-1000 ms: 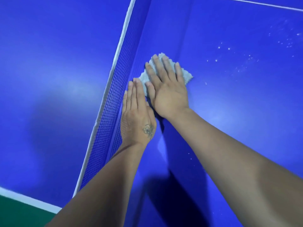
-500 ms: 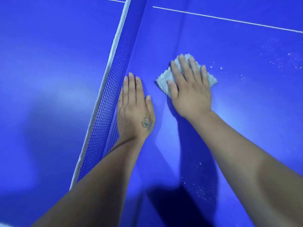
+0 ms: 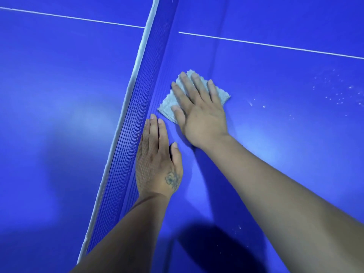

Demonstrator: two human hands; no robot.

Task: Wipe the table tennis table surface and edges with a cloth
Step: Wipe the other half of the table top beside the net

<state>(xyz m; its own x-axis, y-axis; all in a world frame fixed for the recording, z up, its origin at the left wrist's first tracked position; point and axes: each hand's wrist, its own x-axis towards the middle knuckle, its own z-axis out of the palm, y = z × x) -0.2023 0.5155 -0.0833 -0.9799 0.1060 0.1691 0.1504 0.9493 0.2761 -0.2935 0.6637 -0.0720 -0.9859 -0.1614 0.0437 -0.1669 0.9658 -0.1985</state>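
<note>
Right hand (image 3: 201, 115) flat on cloth (image 3: 167, 107) — left hand (image 3: 157, 164) beside net (image 3: 136, 107)

Pale grey folded cloth (image 3: 197, 95), fluffy at its edges, lies flat on the blue table tennis table (image 3: 285, 79), just right of the net (image 3: 136, 107), with white specks scattered on the surface well to the net's right.

Cloth (image 3: 221, 93) on table (image 3: 275, 79) under R hand (image 3: 199, 113), just right of net (image 3: 137, 99).
</note>
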